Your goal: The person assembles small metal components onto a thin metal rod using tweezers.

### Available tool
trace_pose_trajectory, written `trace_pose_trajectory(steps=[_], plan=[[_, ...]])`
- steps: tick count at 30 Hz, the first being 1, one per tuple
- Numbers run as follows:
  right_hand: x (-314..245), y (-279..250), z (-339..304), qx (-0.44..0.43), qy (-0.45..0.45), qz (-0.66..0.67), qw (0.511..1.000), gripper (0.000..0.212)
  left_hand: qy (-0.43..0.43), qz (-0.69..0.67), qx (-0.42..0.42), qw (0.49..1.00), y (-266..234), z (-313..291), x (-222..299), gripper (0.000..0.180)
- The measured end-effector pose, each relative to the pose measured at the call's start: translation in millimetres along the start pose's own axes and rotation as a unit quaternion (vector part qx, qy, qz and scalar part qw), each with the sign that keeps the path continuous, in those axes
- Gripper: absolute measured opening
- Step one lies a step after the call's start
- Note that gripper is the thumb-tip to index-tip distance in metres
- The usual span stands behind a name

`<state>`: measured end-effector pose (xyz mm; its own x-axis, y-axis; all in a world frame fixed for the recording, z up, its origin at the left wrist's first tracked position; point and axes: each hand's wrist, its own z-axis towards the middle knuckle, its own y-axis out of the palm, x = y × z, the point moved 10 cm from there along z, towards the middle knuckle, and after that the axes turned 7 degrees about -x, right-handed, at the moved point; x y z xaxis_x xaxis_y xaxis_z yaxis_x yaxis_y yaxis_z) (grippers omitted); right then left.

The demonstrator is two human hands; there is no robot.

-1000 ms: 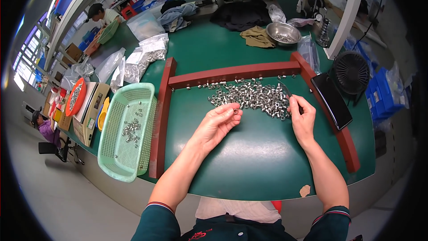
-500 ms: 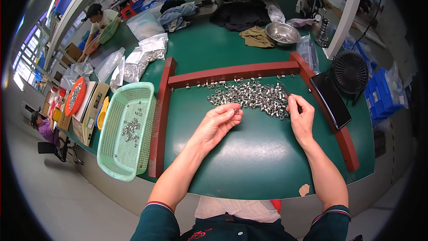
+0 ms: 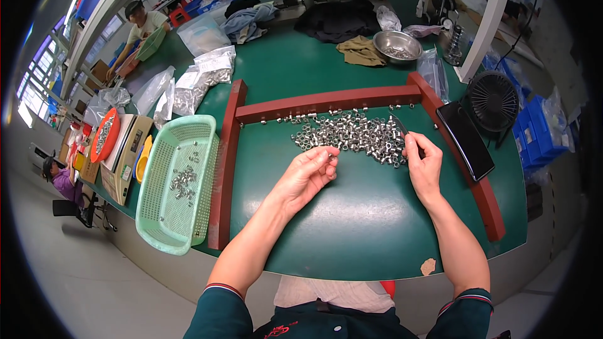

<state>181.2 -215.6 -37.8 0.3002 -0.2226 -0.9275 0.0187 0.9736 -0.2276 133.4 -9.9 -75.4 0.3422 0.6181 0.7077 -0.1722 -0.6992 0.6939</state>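
My left hand (image 3: 308,174) is over the green tabletop, thumb and fingertips closed on a small metal ring (image 3: 331,156) mostly covered by the fingers. A thin dark pointed tool (image 3: 400,125) sticks up out of my right hand (image 3: 425,166), which is closed around its lower end. The tool's tip reaches over the right side of a heap of small shiny metal rings (image 3: 352,133). The heap lies just beyond both hands, inside a dark red three-sided frame (image 3: 326,102). Left of the frame, a pale green mesh basket (image 3: 147,213) holds some loose rings.
A black phone (image 3: 466,142) leans on the frame's right bar, beside a black fan (image 3: 494,102). A steel bowl (image 3: 398,46), cloths and bags (image 3: 204,75) of parts stand farther back. An orange dish (image 3: 105,135) sits at left. Another person (image 3: 144,24) works at far left.
My left fingers have turned slightly and shifted a little left, hiding more of the ring. My right hand holds its place with the tool. The person at far left has moved an arm.
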Motion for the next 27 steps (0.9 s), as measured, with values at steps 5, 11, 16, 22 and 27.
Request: trace_pose_trajectory(steps=[5,11,16,22,27], plan=[[3.6,2.5,0.2,-0.012,0.005,-0.009,1.0,0.02,-0.001,-0.007,0.001,1.0,-0.9,0.4,-0.6,0.024],[-69.1,15.6,-17.9,-0.025,-0.24,-0.204,0.949,0.008,-0.006,-0.01,0.02,1.0,-1.0,-1.2,-2.4,0.022],[-87.5,30.7,-31.8,-0.075,-0.315,-0.239,0.916,0.014,-0.024,-0.007,0.008,1.0,1.2,-1.2,-6.8,0.02],[-90.8,40.0,-39.5,-0.106,-0.357,-0.265,0.889,0.017,-0.051,-0.005,-0.022,0.998,3.1,-1.1,-14.6,0.015],[-90.7,40.7,-42.1,-0.112,-0.362,-0.277,0.883,0.018,-0.074,0.033,-0.007,0.997,4.4,-2.8,-17.9,0.015]])
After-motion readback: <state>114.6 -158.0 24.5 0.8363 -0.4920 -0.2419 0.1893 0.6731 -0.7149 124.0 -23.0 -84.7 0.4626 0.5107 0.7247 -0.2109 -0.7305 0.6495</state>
